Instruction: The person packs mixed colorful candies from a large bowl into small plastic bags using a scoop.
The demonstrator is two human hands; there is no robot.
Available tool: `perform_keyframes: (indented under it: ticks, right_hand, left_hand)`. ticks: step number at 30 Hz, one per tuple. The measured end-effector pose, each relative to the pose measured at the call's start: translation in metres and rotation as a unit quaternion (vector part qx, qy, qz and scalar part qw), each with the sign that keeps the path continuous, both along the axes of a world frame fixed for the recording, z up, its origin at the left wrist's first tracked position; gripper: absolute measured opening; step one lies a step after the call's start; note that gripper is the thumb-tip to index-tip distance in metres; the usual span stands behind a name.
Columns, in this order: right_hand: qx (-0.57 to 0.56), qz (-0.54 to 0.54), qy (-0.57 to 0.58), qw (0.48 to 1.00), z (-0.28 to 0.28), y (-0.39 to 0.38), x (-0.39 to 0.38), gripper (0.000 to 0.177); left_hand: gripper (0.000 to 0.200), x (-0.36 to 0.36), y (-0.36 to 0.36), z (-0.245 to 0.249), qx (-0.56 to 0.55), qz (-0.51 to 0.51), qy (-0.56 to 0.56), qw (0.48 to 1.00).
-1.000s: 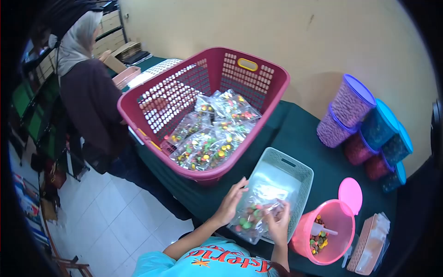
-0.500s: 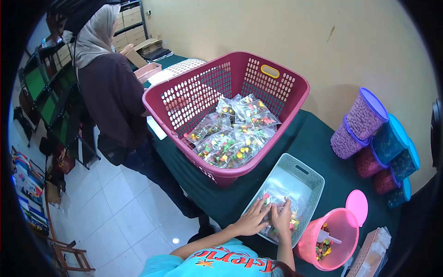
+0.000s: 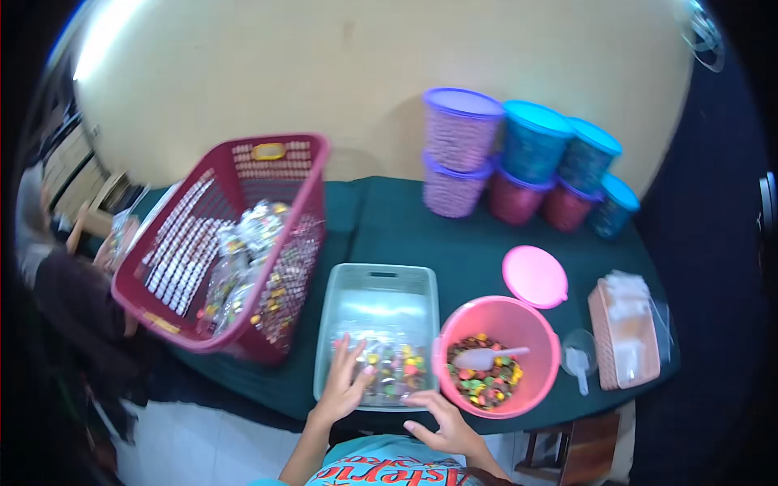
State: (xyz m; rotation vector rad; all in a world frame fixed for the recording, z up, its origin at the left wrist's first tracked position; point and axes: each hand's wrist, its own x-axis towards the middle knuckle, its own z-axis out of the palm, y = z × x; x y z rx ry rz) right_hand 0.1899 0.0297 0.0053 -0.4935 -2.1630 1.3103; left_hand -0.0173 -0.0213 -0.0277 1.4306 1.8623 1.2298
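Observation:
Clear plastic bags of colourful button-shaped candies (image 3: 393, 364) lie in the front half of a pale grey-green tray (image 3: 379, 274). My left hand (image 3: 344, 389) rests over the left side of these bags, its fingers spread. At the tray's front right corner is my right hand (image 3: 444, 423), thumb and fingers apart, with fingertips by the rim. Neither hand grips anything I can see. Just right of the tray, a pink bucket (image 3: 547, 336) contains loose candies (image 3: 494, 385) and a white scoop (image 3: 486, 357).
A maroon basket (image 3: 304, 162) with filled bags (image 3: 263, 227) stands left. Lidded tubs (image 3: 462, 130) are stacked by the wall. Right are a pink lid (image 3: 535, 277), a small scoop (image 3: 578, 364) and a pink basket (image 3: 604, 336) of plastic bags. Another person (image 3: 77, 300) works far left.
My view has swung right, so the basket and the other person appear further left. My hands have moved apart; the right one has shifted from the bags to the tray's front corner.

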Motion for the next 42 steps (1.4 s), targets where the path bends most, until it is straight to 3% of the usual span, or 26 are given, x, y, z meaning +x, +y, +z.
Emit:
perform_keyframes:
  ticks: [3, 5, 7, 9, 13, 17, 19, 21, 23, 24, 25, 28, 29, 32, 36, 42]
  right_hand:
    - [-0.052, -0.021, 0.019, 0.998, 0.007, 0.000, 0.047, 0.030]
    - [-0.095, 0.058, 0.057, 0.992, 0.011, 0.003, 0.080, 0.028]
    - [-0.046, 0.102, 0.081, 0.990, 0.019, 0.006, 0.114, 0.026]
    - [-0.075, 0.084, 0.109, 0.988, 0.028, 0.006, 0.148, 0.027]
    - [-0.082, -0.157, 0.097, 0.979, 0.029, 0.010, 0.205, 0.024]
    - [-0.006, -0.437, 0.076, 0.896, 0.008, 0.030, 0.257, 0.013]
    - [0.021, -0.585, 0.090, 0.806, -0.017, 0.061, 0.290, 0.009]
    - [0.050, -0.680, 0.055, 0.730, -0.033, 0.096, 0.322, 0.011]
    - [0.068, -0.692, -0.039, 0.718, -0.067, 0.130, 0.358, 0.017]
    - [0.038, -0.670, -0.110, 0.733, -0.073, 0.139, 0.370, 0.029]
    - [0.039, -0.675, -0.110, 0.729, -0.082, 0.146, 0.379, 0.029]
    - [0.033, -0.611, -0.296, 0.734, -0.106, 0.162, 0.394, 0.046]
    - [0.029, -0.611, -0.298, 0.733, -0.113, 0.165, 0.398, 0.046]
    - [-0.079, -0.610, -0.330, 0.716, -0.101, 0.169, 0.390, 0.038]
    - [-0.049, -0.652, -0.362, 0.664, -0.087, 0.167, 0.385, 0.019]
    - [0.000, -0.641, -0.351, 0.682, -0.101, 0.168, 0.390, 0.016]
  left_hand:
    - [0.042, 0.037, 0.024, 0.046, 0.049, -0.061, 0.044, 0.996]
    - [0.039, 0.070, 0.042, 0.068, 0.071, -0.115, 0.012, 0.991]
    - [0.038, 0.101, 0.061, 0.088, 0.025, -0.226, -0.013, 0.974]
    - [0.038, 0.131, 0.090, 0.099, 0.040, -0.338, 0.020, 0.940]
    - [0.037, 0.193, 0.146, 0.121, 0.023, -0.557, 0.096, 0.825]
    - [0.035, 0.281, 0.206, 0.120, 0.017, -0.690, 0.123, 0.713]
    - [0.033, 0.333, 0.235, 0.105, -0.007, -0.714, 0.143, 0.685]
    - [0.031, 0.386, 0.266, 0.069, 0.054, -0.714, 0.173, 0.676]
    - [0.028, 0.432, 0.291, 0.021, 0.098, -0.687, 0.185, 0.696]
    - [0.028, 0.449, 0.297, 0.004, 0.102, -0.692, 0.185, 0.690]
    - [0.030, 0.462, 0.298, -0.010, 0.098, -0.671, 0.250, 0.691]
    - [0.033, 0.477, 0.294, -0.041, 0.064, -0.639, 0.367, 0.673]
    - [0.035, 0.479, 0.293, -0.048, 0.036, -0.623, 0.422, 0.658]
    - [0.038, 0.480, 0.298, -0.048, -0.010, -0.645, 0.412, 0.644]
    - [0.037, 0.481, 0.300, -0.048, -0.001, -0.653, 0.393, 0.647]
    - [0.043, 0.482, 0.293, -0.047, -0.032, -0.630, 0.409, 0.660]
